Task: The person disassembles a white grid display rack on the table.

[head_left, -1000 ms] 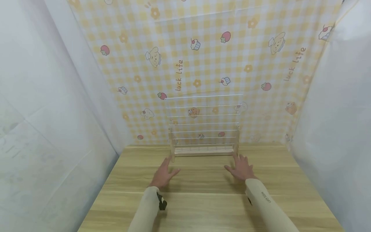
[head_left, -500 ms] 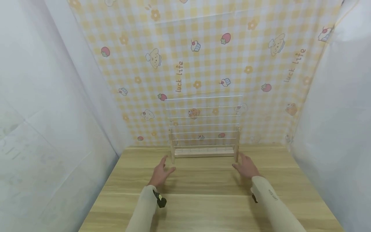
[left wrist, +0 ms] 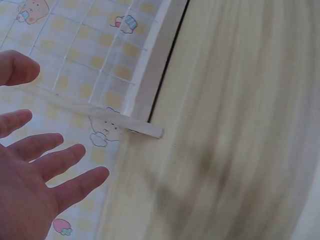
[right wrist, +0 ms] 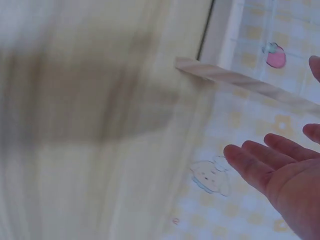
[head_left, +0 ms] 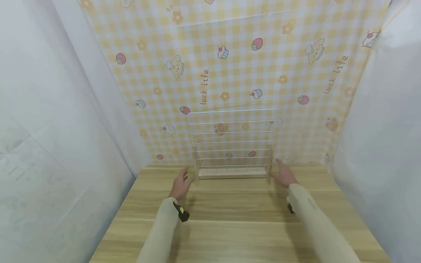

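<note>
A small rack (head_left: 232, 175) with wooden side posts, a wooden base bar and several thin white wires stands upright at the back of the table. My left hand (head_left: 180, 185) hovers just outside its left post, fingers spread and thumb toward the post. On the other side my right hand (head_left: 285, 175) reaches past the right post, fingers extended. Neither hand holds anything. In the left wrist view, the foot of a post (left wrist: 135, 126) lies beyond the spread fingers (left wrist: 82, 187). The right wrist view has the other post (right wrist: 240, 82) above straight fingers (right wrist: 250, 162).
The wood-grain table (head_left: 230, 204) runs up to a yellow checked sheet (head_left: 236, 73) with cartoon prints right behind the rack. White sheets hang at the left (head_left: 49, 146) and the right (head_left: 381, 146). Dark straps circle both wrists.
Both hands have moved forward, toward the back of the table. The right hand has also shifted outward from in front of the right post to beside it. The rack stays in place.
</note>
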Available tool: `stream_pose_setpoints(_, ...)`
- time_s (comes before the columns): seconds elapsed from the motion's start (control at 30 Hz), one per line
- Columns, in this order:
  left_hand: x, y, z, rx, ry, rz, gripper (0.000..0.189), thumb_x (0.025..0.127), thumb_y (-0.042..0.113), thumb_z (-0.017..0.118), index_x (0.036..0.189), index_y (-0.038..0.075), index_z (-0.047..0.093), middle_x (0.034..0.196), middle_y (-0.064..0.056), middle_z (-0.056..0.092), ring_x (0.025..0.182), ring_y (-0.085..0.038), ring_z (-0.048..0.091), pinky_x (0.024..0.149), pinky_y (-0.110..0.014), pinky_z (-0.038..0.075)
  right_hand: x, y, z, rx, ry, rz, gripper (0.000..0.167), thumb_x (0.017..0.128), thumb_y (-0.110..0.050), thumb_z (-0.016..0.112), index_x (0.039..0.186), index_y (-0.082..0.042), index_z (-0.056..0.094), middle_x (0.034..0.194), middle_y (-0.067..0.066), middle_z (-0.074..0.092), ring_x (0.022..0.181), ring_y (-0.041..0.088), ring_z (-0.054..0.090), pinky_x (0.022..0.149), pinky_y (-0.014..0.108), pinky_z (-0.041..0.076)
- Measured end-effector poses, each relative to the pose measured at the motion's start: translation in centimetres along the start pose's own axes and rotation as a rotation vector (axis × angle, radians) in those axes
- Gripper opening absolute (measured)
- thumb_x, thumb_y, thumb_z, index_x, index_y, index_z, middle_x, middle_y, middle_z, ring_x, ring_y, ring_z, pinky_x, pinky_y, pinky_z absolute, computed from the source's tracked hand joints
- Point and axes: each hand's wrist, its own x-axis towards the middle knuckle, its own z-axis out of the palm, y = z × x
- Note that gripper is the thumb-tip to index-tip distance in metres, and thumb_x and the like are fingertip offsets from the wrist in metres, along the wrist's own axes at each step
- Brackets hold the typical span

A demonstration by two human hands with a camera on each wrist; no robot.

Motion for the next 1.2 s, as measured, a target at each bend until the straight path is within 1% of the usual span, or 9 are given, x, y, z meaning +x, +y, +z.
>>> stream_pose_setpoints(0.07, 0.5, 0.7, -0.3, 0.002, 0.001, -0.01, 0.065, 0.101, 0.02, 0.057, 0.158, 0.011, 0.027, 0.161, -0.027, 0.032, 0.143, -0.05, 0.039, 0.112, -0.06, 0.04, 0.6, -0.3, -0.8, -0.025, 0.011, -0.005, 0.074, 0.099, -0.021, 0.056, 0.151, 0.015, 0.016, 0.152, 0.043, 0.028, 0.137, 0.061, 0.034, 0.113, 0.068, 0.031)
stream_pose_setpoints(0.13, 1.1, 1.4, -0.7, -0.007, -0.004, -0.016, 0.065, 0.101, 0.02, 0.057, 0.158, 0.013, 0.026, 0.161, -0.026, 0.031, 0.144, -0.049, 0.038, 0.113, -0.061, 0.039, 1.1, -0.9, -1.6, -0.034, 0.014, 0.008, 0.073, 0.1, -0.02, 0.054, 0.151, 0.015, 0.016, 0.145, 0.045, 0.037, 0.131, 0.061, 0.042, 0.112, 0.067, 0.034)
stream_pose_setpoints(0.23, 2.3, 2.2, -1.0, -0.003, -0.003, 0.007, 0.065, 0.1, 0.02, 0.056, 0.158, 0.012, 0.026, 0.161, -0.027, 0.031, 0.144, -0.05, 0.038, 0.113, -0.061, 0.039, 1.9, -1.7, -2.9, -0.046, 0.035, 0.025, 0.07, 0.101, -0.021, 0.052, 0.152, 0.014, 0.018, 0.144, 0.044, 0.039, 0.13, 0.06, 0.044, 0.112, 0.066, 0.034)
stream_pose_setpoints(0.3, 3.1, 2.6, -1.2, 0.0, 0.004, 0.023, 0.064, 0.101, 0.019, 0.055, 0.157, 0.01, 0.027, 0.16, -0.028, 0.032, 0.143, -0.05, 0.039, 0.112, -0.06, 0.04, 2.4, -2.3, -3.7, -0.025, 0.035, 0.035, 0.07, 0.1, -0.022, 0.05, 0.152, 0.013, 0.018, 0.145, 0.044, 0.039, 0.131, 0.06, 0.043, 0.113, 0.066, 0.034)
stream_pose_setpoints(0.33, 3.5, 2.8, -1.3, 0.0, 0.009, 0.03, 0.063, 0.101, 0.02, 0.054, 0.157, 0.009, 0.027, 0.16, -0.028, 0.032, 0.142, -0.051, 0.039, 0.112, -0.06, 0.04, 2.7, -2.6, -4.0, -0.025, 0.041, 0.03, 0.07, 0.1, -0.022, 0.049, 0.152, 0.014, 0.019, 0.15, 0.043, 0.033, 0.135, 0.06, 0.037, 0.114, 0.066, 0.032)
stream_pose_setpoints(0.63, 6.0, 5.0, -1.5, 0.017, 0.048, 0.056, 0.059, 0.101, 0.015, 0.05, 0.155, 0.004, 0.029, 0.157, -0.03, 0.037, 0.141, -0.049, 0.042, 0.113, -0.059, 0.039, 3.8, -4.5, -5.7, -0.001, 0.022, 0.053, 0.07, 0.104, -0.027, 0.046, 0.154, 0.011, 0.016, 0.152, 0.041, 0.031, 0.138, 0.059, 0.035, 0.114, 0.065, 0.033)
stream_pose_setpoints(0.83, 6.9, 6.2, -1.2, 0.008, 0.042, 0.023, 0.059, 0.103, 0.02, 0.049, 0.157, 0.008, 0.028, 0.159, -0.026, 0.036, 0.144, -0.046, 0.041, 0.115, -0.057, 0.039, 4.2, -5.6, -6.1, 0.01, 0.004, 0.069, 0.069, 0.102, -0.024, 0.045, 0.155, 0.01, 0.016, 0.152, 0.04, 0.032, 0.139, 0.058, 0.034, 0.116, 0.064, 0.032)
stream_pose_setpoints(1.07, 8.0, 5.9, -0.5, -0.032, 0.033, -0.011, 0.062, 0.101, 0.024, 0.049, 0.158, 0.009, 0.029, 0.163, -0.017, 0.033, 0.146, -0.04, 0.039, 0.117, -0.056, 0.037, 4.8, -5.6, -5.9, -0.042, -0.012, 0.055, 0.065, 0.101, -0.02, 0.046, 0.152, 0.012, 0.021, 0.148, 0.039, 0.039, 0.137, 0.057, 0.039, 0.113, 0.062, 0.037)
stream_pose_setpoints(1.2, 8.1, 5.6, -0.3, -0.034, 0.055, -0.03, 0.062, 0.1, 0.025, 0.048, 0.157, 0.01, 0.03, 0.162, -0.018, 0.035, 0.147, -0.039, 0.04, 0.117, -0.056, 0.037, 5.1, -5.4, -5.6, -0.047, 0.014, 0.039, 0.06, 0.1, -0.019, 0.048, 0.148, 0.012, 0.032, 0.143, 0.038, 0.047, 0.133, 0.054, 0.046, 0.112, 0.06, 0.04)
